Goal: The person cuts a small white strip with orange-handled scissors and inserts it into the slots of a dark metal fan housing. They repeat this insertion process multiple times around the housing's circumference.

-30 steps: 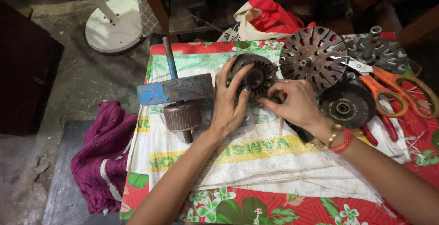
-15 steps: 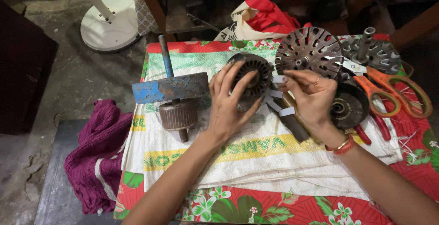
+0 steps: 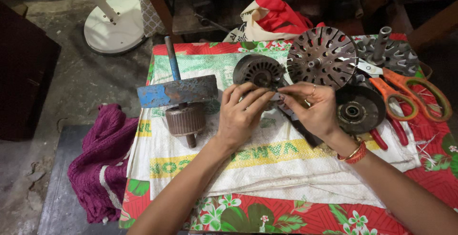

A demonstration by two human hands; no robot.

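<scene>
The dark round slotted metal motor stator (image 3: 260,71) is gripped just ahead by the left hand (image 3: 241,115), fingers curled on its near rim, while the right hand (image 3: 310,106) pinches at its right edge.

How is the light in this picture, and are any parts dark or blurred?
Head view: soft, even light on the white woven sack; left hand, right hand and dark round ribbed motor part look sharp; the background above the table is deep in shadow.

Dark round motor stator (image 3: 260,70), tilted upright
</scene>
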